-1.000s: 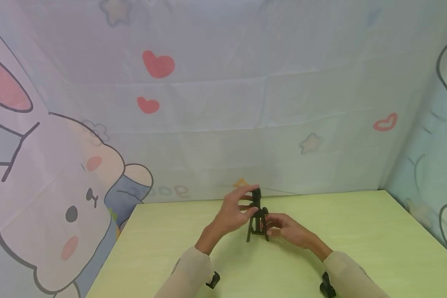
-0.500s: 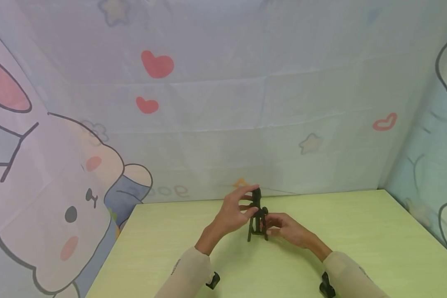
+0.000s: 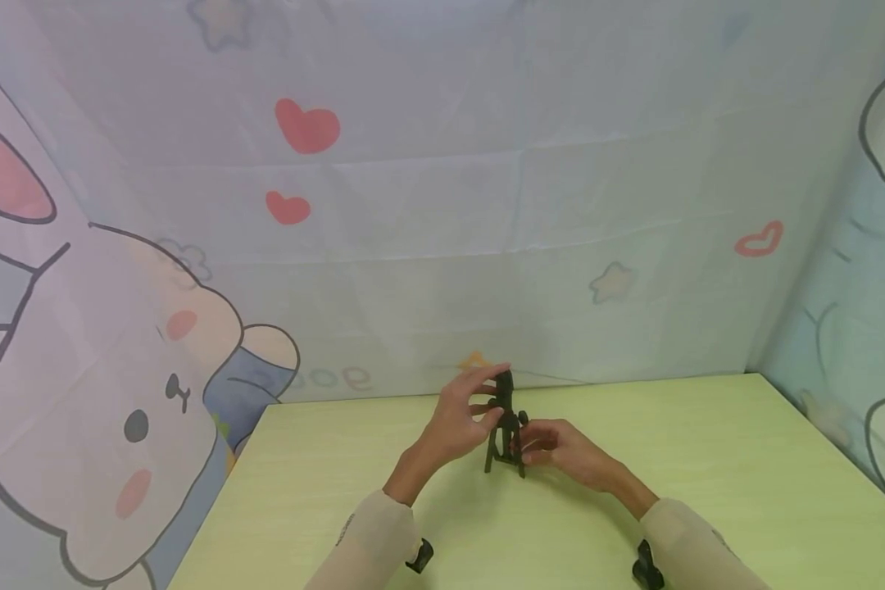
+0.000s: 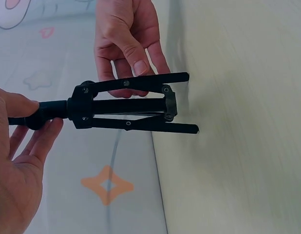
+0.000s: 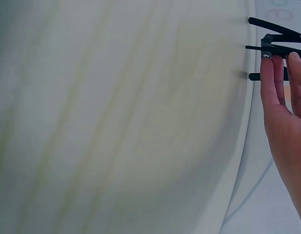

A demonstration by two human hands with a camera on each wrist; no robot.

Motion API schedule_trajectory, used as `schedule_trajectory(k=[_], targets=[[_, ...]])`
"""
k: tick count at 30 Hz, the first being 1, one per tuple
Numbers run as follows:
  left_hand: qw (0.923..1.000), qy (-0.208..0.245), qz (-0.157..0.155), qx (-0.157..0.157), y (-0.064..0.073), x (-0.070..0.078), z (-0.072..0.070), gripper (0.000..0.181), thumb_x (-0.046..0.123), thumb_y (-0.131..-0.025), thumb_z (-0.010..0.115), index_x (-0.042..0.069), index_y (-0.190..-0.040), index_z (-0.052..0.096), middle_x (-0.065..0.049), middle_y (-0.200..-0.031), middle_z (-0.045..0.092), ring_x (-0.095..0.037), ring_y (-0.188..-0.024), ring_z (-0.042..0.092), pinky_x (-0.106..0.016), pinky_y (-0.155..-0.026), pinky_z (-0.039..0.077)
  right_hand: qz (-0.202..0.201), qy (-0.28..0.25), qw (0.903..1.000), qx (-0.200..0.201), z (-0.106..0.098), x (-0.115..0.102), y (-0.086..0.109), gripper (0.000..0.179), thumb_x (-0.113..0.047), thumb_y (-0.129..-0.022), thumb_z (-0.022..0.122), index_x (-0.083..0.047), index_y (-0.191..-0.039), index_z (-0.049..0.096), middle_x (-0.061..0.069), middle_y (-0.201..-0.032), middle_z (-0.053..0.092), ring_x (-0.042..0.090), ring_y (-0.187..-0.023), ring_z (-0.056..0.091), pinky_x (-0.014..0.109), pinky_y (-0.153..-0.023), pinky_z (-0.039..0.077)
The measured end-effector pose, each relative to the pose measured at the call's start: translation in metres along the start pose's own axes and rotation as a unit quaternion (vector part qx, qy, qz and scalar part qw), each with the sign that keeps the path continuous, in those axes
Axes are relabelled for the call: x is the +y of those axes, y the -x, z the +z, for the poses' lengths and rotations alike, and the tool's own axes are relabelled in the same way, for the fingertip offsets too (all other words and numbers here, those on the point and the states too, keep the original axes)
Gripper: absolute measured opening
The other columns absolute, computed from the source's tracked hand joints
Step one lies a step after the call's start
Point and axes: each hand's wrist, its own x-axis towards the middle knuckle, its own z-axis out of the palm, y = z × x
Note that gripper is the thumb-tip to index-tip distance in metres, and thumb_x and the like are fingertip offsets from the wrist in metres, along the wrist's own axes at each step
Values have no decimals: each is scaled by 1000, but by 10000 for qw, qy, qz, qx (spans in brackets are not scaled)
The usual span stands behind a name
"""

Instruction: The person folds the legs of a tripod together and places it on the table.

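A small black tripod (image 3: pixel 506 447) is held upright near the back of the table, its legs spread a little around a central column (image 4: pixel 126 106). My left hand (image 3: pixel 451 416) grips its upper part, with thumb and fingers around the shaft below the head. Low on the other side, my right hand (image 3: pixel 574 456) pinches one leg between thumb and fingers, as the right wrist view shows with the hand (image 5: pixel 287 124) at the leg braces. The feet point down at the tabletop; whether they touch it I cannot tell. Fingers partly hide the head and one leg.
The pale yellow-green table (image 3: pixel 324 483) ends at a hanging cloth (image 3: pixel 413 311) close behind the tripod. The cloth is printed with hearts, stars and a large rabbit (image 3: pixel 118 393). Black wrist devices (image 3: pixel 420 555) show below both cuffs.
The tripod has shifted slightly left and turned a little, both hands keeping their holds. The whole head view has also drifted slightly.
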Motion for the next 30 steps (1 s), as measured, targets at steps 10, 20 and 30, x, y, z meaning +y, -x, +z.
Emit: schedule_trajectory(k=[10,20,30], targets=[[9994,310,9,134,-3,0,1,67,-24,-88,57,11,-144,60,-14,-138,60,-32,-117,66,-32,-88,62,178,131,9979,612,-6,-6,2,27,5,-96,68,8,-122,64,34,-116,63,44,-108,65,42,-91,61],[9994,192,144,266,-4,-2,0,68,-28,-84,50,11,-138,63,-11,-132,64,-31,-113,68,-34,-84,63,153,339,9965,743,-6,-9,3,26,1,-97,70,2,-123,66,26,-114,65,34,-104,67,43,-89,62],[9973,-252,441,533,-6,-2,2,35,4,-96,73,13,-130,68,-8,-130,58,-25,-107,64,-39,-85,63,71,496,9983,295,0,-12,-1,36,-1,-100,66,-3,-136,63,22,-134,62,41,-122,61,39,-99,57]])
